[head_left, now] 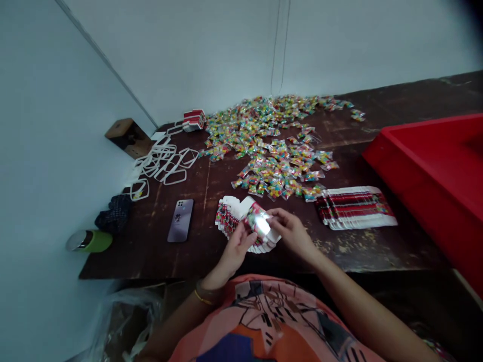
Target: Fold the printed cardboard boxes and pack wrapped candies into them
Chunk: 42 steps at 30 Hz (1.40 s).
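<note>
Both my hands are on one small printed carton (258,221), which has a shiny front and a white flap. My left hand (237,245) pinches its lower left side. The fingers of my right hand (290,229) close on its right edge. Beneath it lies a fanned pile of flat printed cartons (227,221), partly hidden by my hands. Just beyond, small clear packets of colourful candy (277,173) spread over the dark table (211,251). Whether the held carton has anything inside cannot be seen.
Right of my hands lies a row of flat red-and-white cartons (356,208), beside a large red tray (411,156). On the left are a phone (180,221), white loops (175,177), a wooden box (130,137), dark cloth (113,215) and a green bottle (98,242). Red-and-white cartons (193,120) stand behind.
</note>
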Tool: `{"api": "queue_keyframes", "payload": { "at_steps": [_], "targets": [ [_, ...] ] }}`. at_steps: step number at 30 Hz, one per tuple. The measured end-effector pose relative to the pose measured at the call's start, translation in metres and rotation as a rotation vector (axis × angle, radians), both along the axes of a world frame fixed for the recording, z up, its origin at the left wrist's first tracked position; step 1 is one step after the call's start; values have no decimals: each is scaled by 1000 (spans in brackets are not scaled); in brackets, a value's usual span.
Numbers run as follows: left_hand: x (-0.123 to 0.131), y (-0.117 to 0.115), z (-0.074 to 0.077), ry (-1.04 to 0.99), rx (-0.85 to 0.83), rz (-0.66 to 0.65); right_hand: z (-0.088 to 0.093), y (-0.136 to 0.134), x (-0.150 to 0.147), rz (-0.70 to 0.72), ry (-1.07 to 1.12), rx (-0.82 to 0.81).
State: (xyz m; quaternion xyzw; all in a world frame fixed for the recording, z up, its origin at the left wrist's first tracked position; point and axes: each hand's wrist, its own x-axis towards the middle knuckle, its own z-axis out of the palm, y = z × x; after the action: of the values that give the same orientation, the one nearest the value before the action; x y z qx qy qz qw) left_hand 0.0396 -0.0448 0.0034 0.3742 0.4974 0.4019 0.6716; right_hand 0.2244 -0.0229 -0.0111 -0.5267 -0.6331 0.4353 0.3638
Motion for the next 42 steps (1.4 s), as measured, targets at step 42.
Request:
{"api": "queue_keyframes", "payload": {
  "at_steps": [42],
  "targets": [
    [16,-42,17,270,251,-340,8,-77,22,117,955,-924]
  ]
}}
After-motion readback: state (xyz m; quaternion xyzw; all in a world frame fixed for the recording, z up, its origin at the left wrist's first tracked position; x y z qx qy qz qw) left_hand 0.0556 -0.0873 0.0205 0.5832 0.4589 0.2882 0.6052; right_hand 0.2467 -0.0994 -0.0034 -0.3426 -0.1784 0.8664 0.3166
